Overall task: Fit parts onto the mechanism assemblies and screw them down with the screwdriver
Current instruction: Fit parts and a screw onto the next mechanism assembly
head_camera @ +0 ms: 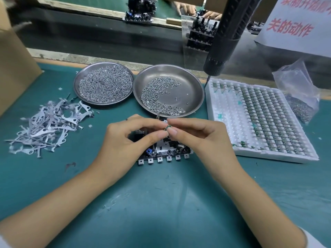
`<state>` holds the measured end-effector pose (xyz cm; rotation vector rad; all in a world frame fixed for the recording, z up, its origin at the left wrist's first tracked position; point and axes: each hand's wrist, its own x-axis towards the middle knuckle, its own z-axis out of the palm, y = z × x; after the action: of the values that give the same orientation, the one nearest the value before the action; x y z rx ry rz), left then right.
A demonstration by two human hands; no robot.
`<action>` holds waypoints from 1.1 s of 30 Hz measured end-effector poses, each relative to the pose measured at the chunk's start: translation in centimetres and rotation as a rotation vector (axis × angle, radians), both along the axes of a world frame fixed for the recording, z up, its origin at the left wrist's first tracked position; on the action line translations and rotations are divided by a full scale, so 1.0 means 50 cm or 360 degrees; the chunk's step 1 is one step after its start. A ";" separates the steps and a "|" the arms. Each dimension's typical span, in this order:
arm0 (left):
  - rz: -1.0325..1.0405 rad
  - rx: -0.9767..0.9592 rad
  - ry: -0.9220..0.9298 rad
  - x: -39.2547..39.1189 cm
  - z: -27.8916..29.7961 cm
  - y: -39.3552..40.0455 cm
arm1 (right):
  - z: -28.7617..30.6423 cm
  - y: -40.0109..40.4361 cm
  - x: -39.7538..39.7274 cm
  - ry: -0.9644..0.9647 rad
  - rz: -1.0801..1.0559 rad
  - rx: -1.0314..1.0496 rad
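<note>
A black mechanism assembly (pixel 163 153) with a row of metal tabs lies on the green mat, mostly hidden under my hands. Above it, my left hand (pixel 125 140) and my right hand (pixel 200 138) meet, both pinching a tiny green part (pixel 168 127) between fingertips. The black electric screwdriver (pixel 223 36) hangs at the upper right, its bit pointing down at the corner of the white foam tray (pixel 223 140), which holds several rows of small green parts. No hand touches the screwdriver.
Two steel dishes of screws, left (pixel 103 83) and right (pixel 189 83), sit behind the assembly. A pile of grey metal levers (pixel 48 124) lies left. A plastic bag (pixel 299 90) sits far right, a cardboard box (pixel 16 72) far left. Another person's hands (pixel 189 8) work across the conveyor.
</note>
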<state>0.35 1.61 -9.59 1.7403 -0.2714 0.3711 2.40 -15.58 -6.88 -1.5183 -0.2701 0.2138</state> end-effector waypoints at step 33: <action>0.0186 0.0298 0.0044 -0.032 0.018 0.023 | -0.058 -0.013 0.000 -0.1512 0.0149 -0.1020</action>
<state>-1.27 2.78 -8.69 1.9498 -0.1896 0.4165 2.40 -16.24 -9.79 -2.1656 -1.1067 -0.4136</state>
